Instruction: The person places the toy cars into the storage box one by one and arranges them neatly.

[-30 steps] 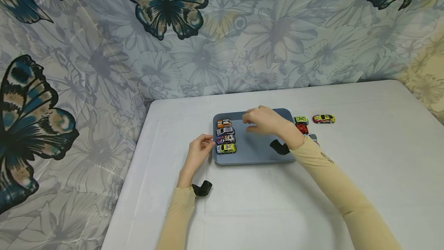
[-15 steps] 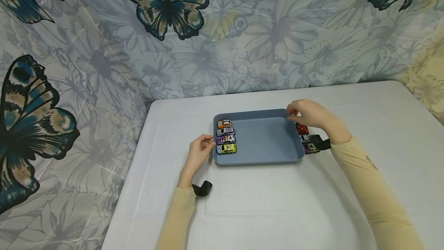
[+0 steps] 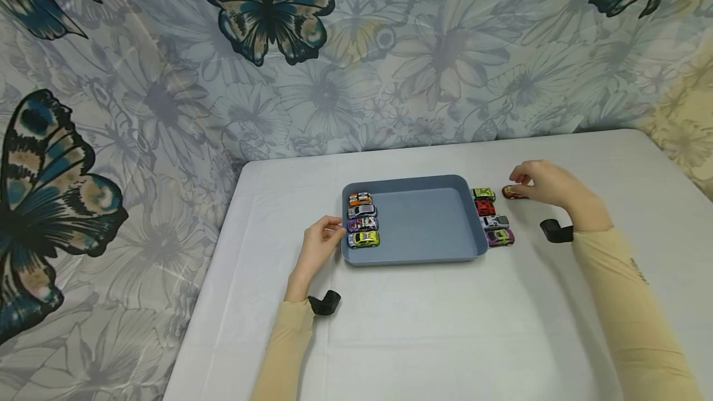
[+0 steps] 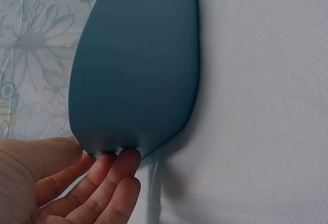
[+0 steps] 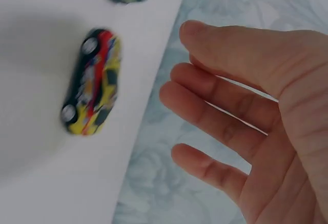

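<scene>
Moving away from the tray (image 3: 414,252), the right hand (image 3: 548,185) is now hovering with relaxed, spread fingers over the yellow-red car (image 3: 511,192) on the surface, not gripping yet. The left hand (image 3: 319,246), fingers straight, is touching the tray's corner.

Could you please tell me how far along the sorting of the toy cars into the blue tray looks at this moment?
Four toy cars already sit in a row along the left side of the blue tray. In hand: the right hand hovers open over the yellow and red car, not gripping it, while the left hand touches the tray's edge. Left: that car plus four more cars lined up on the table beside the tray.
</scene>
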A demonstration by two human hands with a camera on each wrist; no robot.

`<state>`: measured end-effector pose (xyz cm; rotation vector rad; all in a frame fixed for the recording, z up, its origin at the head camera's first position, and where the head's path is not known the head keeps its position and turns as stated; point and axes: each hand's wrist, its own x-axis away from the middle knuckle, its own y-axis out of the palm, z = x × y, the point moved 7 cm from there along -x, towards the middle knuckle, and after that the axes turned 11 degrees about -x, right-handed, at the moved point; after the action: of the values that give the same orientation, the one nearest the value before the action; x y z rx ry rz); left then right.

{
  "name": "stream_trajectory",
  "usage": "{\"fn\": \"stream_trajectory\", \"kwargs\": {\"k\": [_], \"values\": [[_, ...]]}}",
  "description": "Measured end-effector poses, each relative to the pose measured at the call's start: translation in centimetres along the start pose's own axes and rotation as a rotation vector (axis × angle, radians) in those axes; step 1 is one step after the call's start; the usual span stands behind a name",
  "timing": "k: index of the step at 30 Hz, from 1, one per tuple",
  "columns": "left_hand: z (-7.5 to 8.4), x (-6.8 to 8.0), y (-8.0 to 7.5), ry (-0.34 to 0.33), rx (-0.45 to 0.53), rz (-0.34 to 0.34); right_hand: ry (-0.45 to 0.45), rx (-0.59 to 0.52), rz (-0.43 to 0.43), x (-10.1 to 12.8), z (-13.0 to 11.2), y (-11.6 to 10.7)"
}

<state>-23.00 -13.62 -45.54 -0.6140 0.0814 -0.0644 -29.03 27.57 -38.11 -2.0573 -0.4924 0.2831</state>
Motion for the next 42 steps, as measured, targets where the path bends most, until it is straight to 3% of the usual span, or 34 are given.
{"fn": "stream_trajectory", "kwargs": {"k": [7,21,30,42], "values": [[0.1,0.1,-0.2,-0.007,-0.007,0.0,0.052,0.059,-0.003,0.6,1.7,0.0],[0.3,0.0,-0.2,-0.005,-0.008,-0.01,0.148,0.06,-0.001,0.8,4.0,0.8],[0.2,0.0,-0.2,-0.018,-0.011,-0.011,0.151,0.061,0.03,0.8,4.6,1.1],[0.4,0.1,-0.2,0.015,-0.019,0.006,0.104,0.125,0.056,0.8,4.5,1.4]]}}
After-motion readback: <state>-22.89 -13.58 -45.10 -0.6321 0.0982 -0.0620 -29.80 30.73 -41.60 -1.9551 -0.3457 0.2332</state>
